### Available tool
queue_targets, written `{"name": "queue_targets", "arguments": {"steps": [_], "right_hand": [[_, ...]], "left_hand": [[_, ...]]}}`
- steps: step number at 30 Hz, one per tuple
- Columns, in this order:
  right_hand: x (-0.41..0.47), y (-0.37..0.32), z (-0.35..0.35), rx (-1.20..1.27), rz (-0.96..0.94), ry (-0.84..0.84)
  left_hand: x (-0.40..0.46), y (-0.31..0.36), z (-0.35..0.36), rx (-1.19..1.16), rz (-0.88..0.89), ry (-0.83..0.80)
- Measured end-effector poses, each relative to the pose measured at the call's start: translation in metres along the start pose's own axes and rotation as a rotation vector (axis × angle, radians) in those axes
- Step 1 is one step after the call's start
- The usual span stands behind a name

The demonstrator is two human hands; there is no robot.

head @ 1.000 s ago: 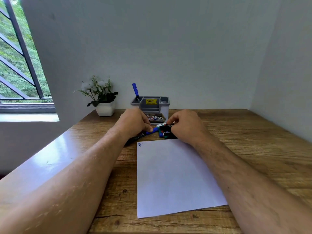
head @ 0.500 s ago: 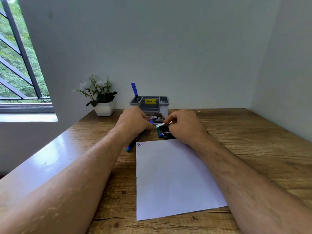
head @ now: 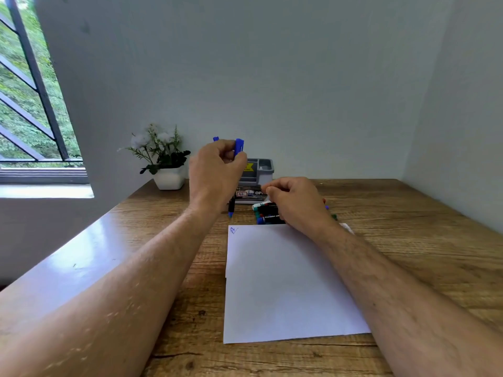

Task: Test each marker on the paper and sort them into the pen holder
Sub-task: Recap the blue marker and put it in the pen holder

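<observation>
- Wooden desk (head: 408,240) against a pale wall, with a white potted plant (head: 166,170) left of both hands.
- Left hand (head: 215,172) grips a blue-capped marker (head: 239,146) upright, raised before the grey plastic pen holder (head: 258,170).
- White paper sheet (head: 285,281) below the hands bears one blue scribble (head: 233,230).
- Right hand (head: 296,202), fingers curled, rests on the pile of untested markers (head: 268,214); its grip is unclear. Most work remains.

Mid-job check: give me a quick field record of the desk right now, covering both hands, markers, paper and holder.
left hand: raised in front of the pen holder, grip on a blue marker
right hand: low over the marker pile, fingers curled; what it holds is hidden
paper: flat on the desk, one small blue scribble at its far left corner
pen holder: grey, by the wall, partly hidden; a blue tip shows above the left hand
potted plant: left of the holder
</observation>
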State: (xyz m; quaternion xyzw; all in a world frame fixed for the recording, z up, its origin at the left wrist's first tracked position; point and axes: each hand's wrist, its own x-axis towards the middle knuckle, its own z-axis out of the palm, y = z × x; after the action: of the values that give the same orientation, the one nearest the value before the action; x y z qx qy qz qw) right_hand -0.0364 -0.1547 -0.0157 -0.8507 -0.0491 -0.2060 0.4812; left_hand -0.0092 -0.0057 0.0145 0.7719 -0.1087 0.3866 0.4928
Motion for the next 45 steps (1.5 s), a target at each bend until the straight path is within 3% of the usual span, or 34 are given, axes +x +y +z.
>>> {"name": "queue_targets", "arguments": {"steps": [6, 12, 18, 26, 39, 45], "right_hand": [[-0.003, 0.003, 0.007, 0.036, 0.164, -0.191], [0.003, -0.005, -0.003, 0.332, 0.173, -0.057], [0.000, -0.006, -0.006, 0.198, 0.090, -0.043], [0.002, -0.006, -0.004, 0.279, 0.054, -0.081], [-0.004, -0.010, -0.011, -0.038, -0.092, 0.103], [-0.005, -0.015, -0.012, -0.147, -0.060, 0.131]], "left_hand": [[0.001, 0.000, 0.002, -0.206, -0.024, 0.009], [0.001, -0.013, 0.009, -0.492, -0.322, -0.144], [-0.007, -0.015, 0.016, -0.711, -0.489, -0.278], [-0.008, -0.009, 0.010, -0.880, -0.436, -0.334], [-0.007, -0.010, 0.011, -0.948, -0.469, -0.358], [-0.005, -0.009, 0.009, -0.933, -0.418, -0.293]]}}
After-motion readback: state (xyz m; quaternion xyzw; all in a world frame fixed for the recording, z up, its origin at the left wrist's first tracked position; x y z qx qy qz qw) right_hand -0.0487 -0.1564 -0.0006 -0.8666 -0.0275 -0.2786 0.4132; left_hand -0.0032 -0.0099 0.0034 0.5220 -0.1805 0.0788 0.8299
